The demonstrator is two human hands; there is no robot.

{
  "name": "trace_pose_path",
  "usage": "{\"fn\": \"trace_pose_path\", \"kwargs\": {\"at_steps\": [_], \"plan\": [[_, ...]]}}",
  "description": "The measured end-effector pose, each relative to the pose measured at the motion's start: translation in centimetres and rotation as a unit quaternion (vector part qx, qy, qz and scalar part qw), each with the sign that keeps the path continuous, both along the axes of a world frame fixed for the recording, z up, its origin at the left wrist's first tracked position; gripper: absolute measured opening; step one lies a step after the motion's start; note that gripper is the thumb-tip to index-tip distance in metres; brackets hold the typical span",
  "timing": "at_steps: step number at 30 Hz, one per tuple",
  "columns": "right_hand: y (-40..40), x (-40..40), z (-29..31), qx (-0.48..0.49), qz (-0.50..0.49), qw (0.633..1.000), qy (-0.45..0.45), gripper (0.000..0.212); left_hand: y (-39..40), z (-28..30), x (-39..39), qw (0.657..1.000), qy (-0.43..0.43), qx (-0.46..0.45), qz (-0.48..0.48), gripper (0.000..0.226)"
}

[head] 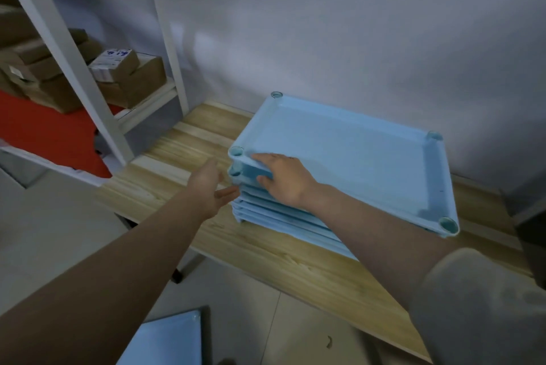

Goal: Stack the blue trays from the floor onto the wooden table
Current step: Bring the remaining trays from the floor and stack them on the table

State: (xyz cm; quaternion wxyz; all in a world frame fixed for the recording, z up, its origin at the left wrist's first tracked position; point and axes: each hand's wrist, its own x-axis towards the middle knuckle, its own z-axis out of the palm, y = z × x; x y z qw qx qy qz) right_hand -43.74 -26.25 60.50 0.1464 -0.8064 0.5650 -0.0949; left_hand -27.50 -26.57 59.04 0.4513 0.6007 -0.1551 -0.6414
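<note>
A stack of several light blue trays with round corner sockets stands on the wooden table, against the grey wall. The top tray sits slightly raised at its near left corner. My right hand grips that tray's left edge, thumb on the rim and fingers underneath. My left hand hovers open beside the stack's left corner, fingertips just touching the lower trays. One more blue tray lies on the floor at the bottom of the view.
A white metal shelf rack stands left of the table, with cardboard boxes and a red sheet on it. The floor is grey tile. A dark object sits at the table's right end.
</note>
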Motion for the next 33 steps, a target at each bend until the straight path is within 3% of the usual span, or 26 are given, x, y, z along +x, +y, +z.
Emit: {"fn": "trace_pose_path", "kwargs": {"at_steps": [2, 6, 11, 26, 33], "plan": [[-0.6, 1.1, 0.1, 0.009, -0.019, 1.0, -0.024, 0.047, -0.9, 0.2, 0.4, 0.999, 0.009, -0.007, -0.039, 0.028], [-1.5, 2.3, -0.2, 0.009, -0.053, 0.996, -0.065, 0.04, -2.6, -0.3, 1.1, 0.994, 0.014, 0.004, -0.107, 0.052], [-1.6, 2.3, -0.5, 0.023, -0.088, 0.989, -0.116, 0.033, -3.9, -1.2, 2.0, 0.99, 0.022, 0.011, -0.139, 0.066], [-1.2, 2.7, -0.3, 0.024, -0.08, 0.989, -0.125, 0.035, -5.0, -2.7, 2.6, 0.983, -0.015, -0.029, -0.178, 0.068], [-1.0, 2.9, -0.3, 0.027, -0.068, 0.991, -0.107, 0.032, -4.9, -2.7, 2.7, 0.983, -0.014, -0.034, -0.181, 0.053]]}}
